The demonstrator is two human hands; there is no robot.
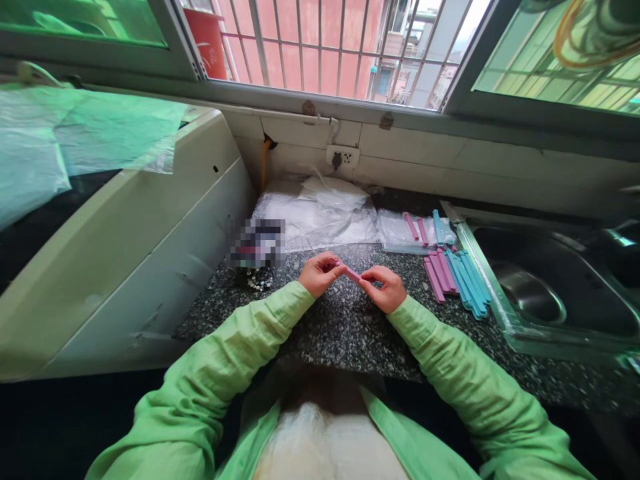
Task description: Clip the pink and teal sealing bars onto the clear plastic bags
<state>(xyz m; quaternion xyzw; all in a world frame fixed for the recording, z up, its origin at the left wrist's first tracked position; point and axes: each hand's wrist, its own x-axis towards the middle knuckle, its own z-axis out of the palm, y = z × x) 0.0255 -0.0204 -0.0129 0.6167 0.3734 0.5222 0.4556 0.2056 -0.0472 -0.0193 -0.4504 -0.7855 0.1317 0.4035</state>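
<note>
Pink clip (352, 272) pinched between left hand (319, 274), right hand (384, 288), above counter (350, 333)

Bright window (345, 47) daylight, dim foreground, fisheye-bent edges.

Both arms in green sleeves reach forward from the lower edge of the view and bend inward at the elbows, so the wrists meet over the middle of the counter. The left hand (320, 273) is curled, thumb and fingers pinched together, palm turned toward the right. The right hand (386, 288) mirrors it just beside, fingers bent and pinched, knuckles up. The fingertips of the two hands nearly touch.
</note>
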